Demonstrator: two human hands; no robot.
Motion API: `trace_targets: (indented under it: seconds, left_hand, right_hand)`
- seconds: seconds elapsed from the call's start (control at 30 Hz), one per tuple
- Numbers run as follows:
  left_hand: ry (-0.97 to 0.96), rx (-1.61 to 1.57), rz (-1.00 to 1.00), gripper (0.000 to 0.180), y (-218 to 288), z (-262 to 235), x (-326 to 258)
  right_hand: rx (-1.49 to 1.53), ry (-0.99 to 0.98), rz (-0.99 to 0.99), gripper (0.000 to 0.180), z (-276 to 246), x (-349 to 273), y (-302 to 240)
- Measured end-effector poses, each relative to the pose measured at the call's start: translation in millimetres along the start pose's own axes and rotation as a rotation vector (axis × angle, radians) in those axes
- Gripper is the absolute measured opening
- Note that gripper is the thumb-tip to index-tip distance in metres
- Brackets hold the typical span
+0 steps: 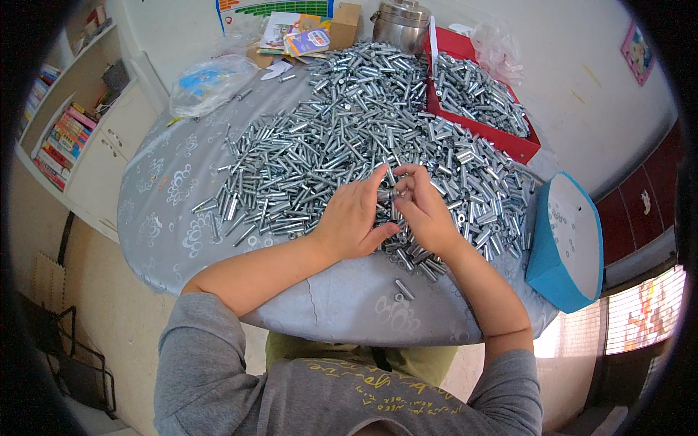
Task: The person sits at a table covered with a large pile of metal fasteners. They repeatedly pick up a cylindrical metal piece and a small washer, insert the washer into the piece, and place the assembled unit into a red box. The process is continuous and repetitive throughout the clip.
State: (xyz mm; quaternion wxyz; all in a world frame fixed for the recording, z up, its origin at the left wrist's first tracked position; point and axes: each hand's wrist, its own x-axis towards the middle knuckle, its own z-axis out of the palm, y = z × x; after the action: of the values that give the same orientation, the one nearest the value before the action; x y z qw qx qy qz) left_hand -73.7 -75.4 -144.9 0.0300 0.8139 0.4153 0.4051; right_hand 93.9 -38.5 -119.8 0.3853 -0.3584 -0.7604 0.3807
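A large heap of silver metal bolts and tube-shaped sleeves (305,145) covers much of the table. My left hand (347,221) is over the near part of the heap, fingers stretched forward and the thumb held apart, with nothing visible in its grip. Beside it, my right hand (429,218) has its fingers bent and its thumb drawn in toward them. Small metal parts show between the two hands, but whether the right fingers hold one is hard to make out. Near the table's front edge lie a loose sleeve (405,289) and a small ring (398,297).
A red box (520,149) full of metal parts stands at the back right. On the right edge sits a blue bin (563,280) with small rings inside. Behind the heap are a steel pot (401,27), booklets (307,41) and a plastic bag (211,83).
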Motion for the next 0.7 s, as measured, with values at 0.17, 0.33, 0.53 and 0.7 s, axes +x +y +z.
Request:
trace_targets:
  seconds: [0.17, 0.33, 0.53, 0.7]
  left_hand:
    - [0.056, 0.048, 0.056, 0.088, -4.6, 6.1, -1.0]
    - [0.039, 0.046, 0.024, 0.089, -0.7, 2.5, -0.5]
    - [0.021, 0.051, 0.056, 0.089, -0.6, 5.3, -1.0]
    - [-0.004, 0.053, 0.0, 0.087, 2.9, -1.9, 0.2]
  right_hand:
    - [-0.051, -0.083, 0.002, 0.02, -1.4, -0.2, -3.4]
    - [0.018, -0.027, 0.054, 0.02, -0.7, 1.0, -1.0]
    - [-0.03, -0.016, 0.025, 0.023, -2.2, 0.1, -3.6]
    - [-0.006, -0.157, 0.125, 0.026, -2.5, 0.7, -5.0]
